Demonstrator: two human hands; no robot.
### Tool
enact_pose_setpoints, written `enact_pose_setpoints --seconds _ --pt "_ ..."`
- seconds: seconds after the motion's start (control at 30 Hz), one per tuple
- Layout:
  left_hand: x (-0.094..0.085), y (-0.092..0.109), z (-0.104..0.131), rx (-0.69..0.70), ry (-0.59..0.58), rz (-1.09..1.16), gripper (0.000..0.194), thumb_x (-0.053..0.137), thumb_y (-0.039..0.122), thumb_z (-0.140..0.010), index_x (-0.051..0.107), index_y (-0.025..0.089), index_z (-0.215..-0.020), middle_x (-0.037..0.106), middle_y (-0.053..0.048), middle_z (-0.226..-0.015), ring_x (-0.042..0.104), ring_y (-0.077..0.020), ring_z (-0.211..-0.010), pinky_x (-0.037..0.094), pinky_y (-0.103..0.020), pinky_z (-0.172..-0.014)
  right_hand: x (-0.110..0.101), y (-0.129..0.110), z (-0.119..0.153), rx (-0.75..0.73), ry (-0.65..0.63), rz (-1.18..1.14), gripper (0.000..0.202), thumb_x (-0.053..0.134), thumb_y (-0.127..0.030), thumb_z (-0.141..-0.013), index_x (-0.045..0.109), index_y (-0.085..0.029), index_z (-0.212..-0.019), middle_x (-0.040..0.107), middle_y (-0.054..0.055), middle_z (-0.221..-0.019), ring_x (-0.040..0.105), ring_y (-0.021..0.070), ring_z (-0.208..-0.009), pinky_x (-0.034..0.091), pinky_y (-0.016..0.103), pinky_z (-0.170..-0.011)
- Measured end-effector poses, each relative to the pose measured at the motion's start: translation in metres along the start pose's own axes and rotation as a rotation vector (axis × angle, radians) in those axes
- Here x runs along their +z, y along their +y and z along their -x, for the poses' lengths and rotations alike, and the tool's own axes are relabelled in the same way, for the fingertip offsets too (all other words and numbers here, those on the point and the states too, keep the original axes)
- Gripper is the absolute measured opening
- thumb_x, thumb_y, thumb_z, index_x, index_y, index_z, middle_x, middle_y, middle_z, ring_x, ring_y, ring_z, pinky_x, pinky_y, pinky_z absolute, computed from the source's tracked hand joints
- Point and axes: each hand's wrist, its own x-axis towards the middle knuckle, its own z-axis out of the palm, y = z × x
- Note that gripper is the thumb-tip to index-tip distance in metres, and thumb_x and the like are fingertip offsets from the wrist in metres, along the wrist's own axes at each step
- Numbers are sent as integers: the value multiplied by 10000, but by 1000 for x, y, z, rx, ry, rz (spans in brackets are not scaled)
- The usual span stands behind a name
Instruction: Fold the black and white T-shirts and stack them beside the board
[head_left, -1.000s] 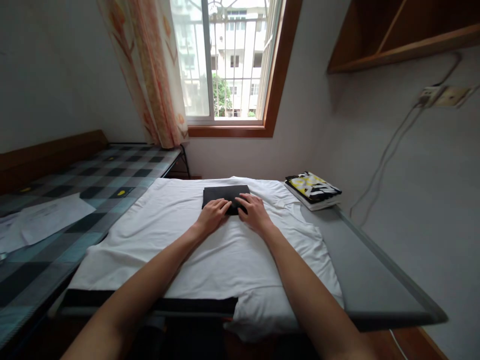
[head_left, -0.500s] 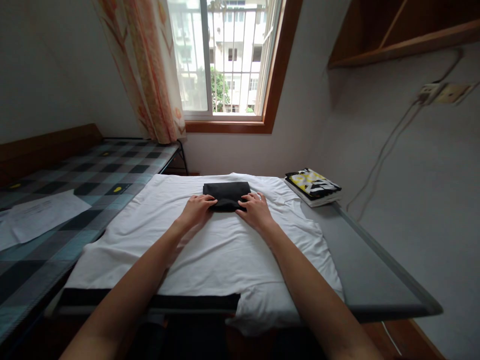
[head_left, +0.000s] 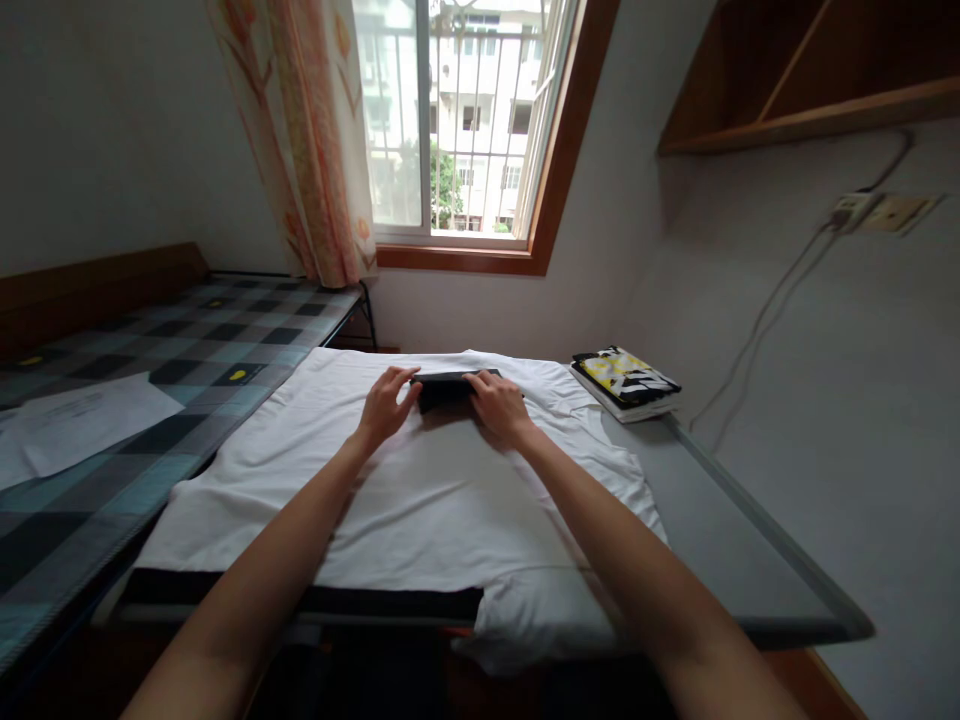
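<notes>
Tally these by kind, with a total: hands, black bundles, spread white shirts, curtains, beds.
Hands (left hand, right hand): 2
Black bundle: 1
Spread white shirt: 1
Curtain: 1
Bed: 1
Total: 6

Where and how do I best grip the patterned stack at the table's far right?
By its near edge, coming from your side: the patterned stack lies flat, that edge faces you, and the wall is on its right. Thumb above, fingers under the white lower layer, looks surest.
</notes>
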Motion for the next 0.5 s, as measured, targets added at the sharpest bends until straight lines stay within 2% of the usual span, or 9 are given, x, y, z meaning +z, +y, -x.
enact_pose_setpoints --seconds 0.03,0.07,0.13,0.23,0.33,0.4,0.5 --pt "2 -6 0 -87 57 39 362 365 337 -979 599 188 -1211 628 -94 -1111 594 -201 -999 467 -332 -889 -13 7 -7 45 13 -38 415 462 -202 -915 569 -213 -1316 644 103 -1211 597 254 -1043 441 355 -889" --pt "3 -12 0 -175 61 53 367 340 333 -982 616 175 -1165 642 -94 -1073 606 -193 -941 474 -317 -851 -28 17 -13 61 23 -87 419 470 -204 -911 566 -223 -1319 640 87 -1239 605 243 -1048 452 339 -881" --pt "7 -23 2 -290 -59 11 327 393 328 -951 668 164 -1019 672 -83 -953 613 -190 -822 471 -303 -781 -59 39 -26 78 -10 -177 375 502 -226 -900 616 -224 -1257 682 56 -1182 631 219 -1008 471 310 -861" --pt "11 -30 5 -280 -269 -81 250 490 311 -885 704 180 -888 682 -63 -852 611 -195 -771 449 -295 -738 -101 78 -39 73 -257 -269 246 591 -247 -847 715 -178 -1047 745 28 -944 662 172 -815 505 253 -734" --pt "13 -25 7 -206 -315 -132 250 486 298 -878 713 199 -907 675 -54 -849 611 -195 -794 437 -298 -756 -135 114 -43 144 -388 -204 224 659 -286 -813 733 -180 -995 745 16 -846 661 153 -694 516 250 -635" --pt "14 -19 8 -181 -329 -162 247 486 288 -876 711 208 -936 665 -51 -850 610 -200 -819 432 -309 -783 -157 134 -44 270 -356 -24 256 702 -283 -791 735 -145 -1004 743 60 -889 675 171 -739 512 279 -680" --pt "14 -13 9 -172 -339 -214 234 492 274 -878 699 216 -970 660 -56 -880 606 -213 -870 427 -326 -814 -190 157 -43 546 -104 339 332 680 -277 -825 708 -122 -1117 698 163 -1067 660 256 -981 454 384 -812"
